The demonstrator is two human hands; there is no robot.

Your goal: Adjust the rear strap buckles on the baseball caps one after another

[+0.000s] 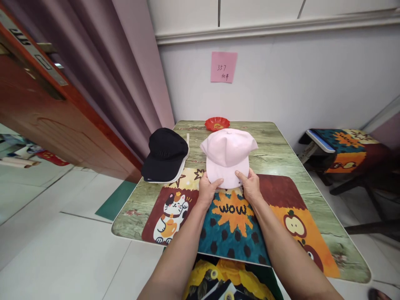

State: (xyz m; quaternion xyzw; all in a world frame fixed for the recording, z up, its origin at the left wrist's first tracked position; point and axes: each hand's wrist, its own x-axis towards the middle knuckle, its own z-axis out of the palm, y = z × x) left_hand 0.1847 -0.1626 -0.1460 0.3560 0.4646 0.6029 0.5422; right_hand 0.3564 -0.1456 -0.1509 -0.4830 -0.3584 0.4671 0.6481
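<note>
A pale pink baseball cap [228, 150] is held above the table, its brim turned toward me. My left hand [208, 186] grips the brim's left edge, thumb on top and fingers hidden underneath. On the right edge of the same brim, my right hand [250, 183] is closed the same way. To the left, a black baseball cap [167, 152] rests on top of a white cap, of which only the edge [182, 170] shows.
The wood-patterned table [268, 146] carries a colourful printed mat [278, 187]. A red scalloped dish [217, 123] stands at the back by the wall. A brown door [78, 116] and a purple curtain [125, 62] are close on the left. Dark stools [350, 150] stand on the right.
</note>
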